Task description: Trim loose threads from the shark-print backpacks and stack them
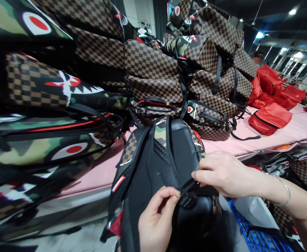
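With the backpack (166, 168) back-up at the pink table's (274, 134) near edge, the left hand (156, 220) and right hand (221, 173) both pinch its black strap buckle (188, 194) (straps uppermost), best worked with the webbing flat and untwisted.

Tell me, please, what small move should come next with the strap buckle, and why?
Probably draw the strap end through the buckle. The left hand pinches beside the black buckle, the right hand pinches just above it, and both fingertips meet there on the backpack, whose back faces up.
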### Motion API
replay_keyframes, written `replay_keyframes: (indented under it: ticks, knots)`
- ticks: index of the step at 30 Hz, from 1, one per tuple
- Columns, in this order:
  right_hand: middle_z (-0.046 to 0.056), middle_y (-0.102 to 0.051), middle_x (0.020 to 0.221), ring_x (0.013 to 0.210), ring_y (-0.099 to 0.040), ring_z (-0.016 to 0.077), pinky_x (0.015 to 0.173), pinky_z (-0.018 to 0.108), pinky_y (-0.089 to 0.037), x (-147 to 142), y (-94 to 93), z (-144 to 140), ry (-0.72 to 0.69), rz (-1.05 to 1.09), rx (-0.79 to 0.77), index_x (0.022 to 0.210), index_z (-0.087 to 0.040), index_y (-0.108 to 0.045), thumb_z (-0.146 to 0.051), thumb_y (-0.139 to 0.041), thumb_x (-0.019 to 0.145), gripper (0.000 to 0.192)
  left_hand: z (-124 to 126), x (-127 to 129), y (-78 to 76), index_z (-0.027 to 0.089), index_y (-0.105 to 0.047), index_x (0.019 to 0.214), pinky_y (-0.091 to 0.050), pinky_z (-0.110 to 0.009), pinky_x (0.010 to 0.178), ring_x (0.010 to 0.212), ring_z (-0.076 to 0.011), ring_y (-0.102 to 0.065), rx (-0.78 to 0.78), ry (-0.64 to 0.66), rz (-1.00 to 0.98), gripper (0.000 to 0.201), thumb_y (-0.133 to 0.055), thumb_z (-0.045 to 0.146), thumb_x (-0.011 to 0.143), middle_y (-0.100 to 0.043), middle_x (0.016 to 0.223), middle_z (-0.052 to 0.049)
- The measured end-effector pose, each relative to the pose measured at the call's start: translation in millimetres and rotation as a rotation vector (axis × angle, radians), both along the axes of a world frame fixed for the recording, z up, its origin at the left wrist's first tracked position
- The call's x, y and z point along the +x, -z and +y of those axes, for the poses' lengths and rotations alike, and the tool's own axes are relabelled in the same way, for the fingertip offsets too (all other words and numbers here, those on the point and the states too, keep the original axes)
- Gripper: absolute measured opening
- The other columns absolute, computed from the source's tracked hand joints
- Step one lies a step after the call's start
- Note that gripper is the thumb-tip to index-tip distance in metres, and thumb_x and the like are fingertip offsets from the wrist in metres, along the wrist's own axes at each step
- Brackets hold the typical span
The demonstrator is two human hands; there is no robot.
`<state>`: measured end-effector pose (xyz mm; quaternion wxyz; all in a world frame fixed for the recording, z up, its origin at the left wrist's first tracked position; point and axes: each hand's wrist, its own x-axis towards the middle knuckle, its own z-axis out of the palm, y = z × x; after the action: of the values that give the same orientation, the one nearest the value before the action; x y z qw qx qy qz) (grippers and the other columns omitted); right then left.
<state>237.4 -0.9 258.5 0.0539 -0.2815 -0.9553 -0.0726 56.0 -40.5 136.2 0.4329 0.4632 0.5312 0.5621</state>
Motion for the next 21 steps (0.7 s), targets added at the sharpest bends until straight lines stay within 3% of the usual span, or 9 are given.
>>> replay_keyframes:
  ticks: [4,9,15,21]
  knots:
    - [0.0,-0.048,0.069,0.063,-0.038,0.0148,0.055,0.029,-0.023,-6,-10.1,4,-0.054,-0.077,-0.018,0.081,-0.018,-0.055,-0.018,-0.039,0.092,0.02,1,1,0.3,0.022,-0.064,0.066,-0.044,-0.018,0.063,0.065,-0.0127,-0.055,0.013,0.015,-0.013,0.007,-0.064,0.028,0.069,-0.062,0.067,0.002]
    - [0.0,-0.048,0.067,0.063,-0.039,0.0155,0.053,0.029,-0.021,-9,-9.8,5,-0.063,-0.098,-0.034,0.08,-0.019,-0.056,-0.021,-0.04,0.093,0.021,4,2,4.4,0.019,-0.065,0.065,-0.044,-0.019,0.062,0.063,-0.0125,-0.054,-0.044,0.018,-0.103,0.012,-0.068,0.03,0.065,-0.061,0.066,0.001]
    - [0.001,-0.051,0.071,0.066,-0.044,0.0148,0.056,0.028,-0.026,-1,-7.9,12,-0.029,-0.086,-0.072,0.084,-0.017,-0.056,-0.016,-0.047,0.086,0.009,8,3,-6.4,0.015,-0.064,0.065,-0.041,-0.019,0.053,0.055,-0.011,-0.049,-0.215,0.077,-0.372,0.026,-0.077,0.035,0.055,-0.057,0.058,0.001]
    - [0.0,-0.053,0.072,0.068,-0.046,0.0147,0.055,0.027,-0.028,-7,-12.4,19,-0.097,-0.126,-0.107,0.085,-0.018,-0.057,-0.02,-0.052,0.085,0.005,8,4,-11.1,0.015,-0.065,0.062,-0.041,-0.019,0.055,0.057,-0.0111,-0.049,-0.208,0.102,-0.357,0.025,-0.079,0.033,0.053,-0.057,0.059,0.001]
